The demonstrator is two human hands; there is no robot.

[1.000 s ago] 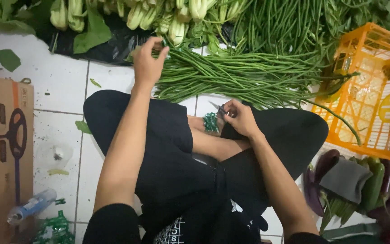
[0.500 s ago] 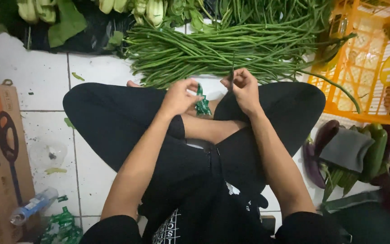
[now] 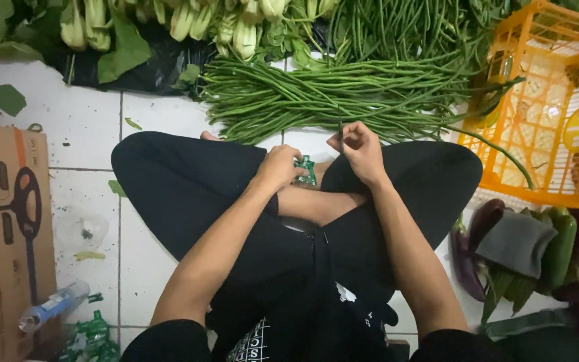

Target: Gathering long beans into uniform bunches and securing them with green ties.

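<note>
On white floor tiles (image 3: 75, 127), a green tie bundle (image 3: 305, 170) is pinched by the left hand (image 3: 277, 167); at 2 o'clock the right hand (image 3: 363, 153) is closed on a thin strip, best kept taut near the long beans (image 3: 316, 100).

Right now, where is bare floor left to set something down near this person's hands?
Bare white floor tile lies between the brown cardboard box and the black-trousered left knee. A smaller patch sits below it, near a clear plastic bottle. Ahead, the heap of long green beans crowds both hands; the orange plastic crate blocks the right.
</note>
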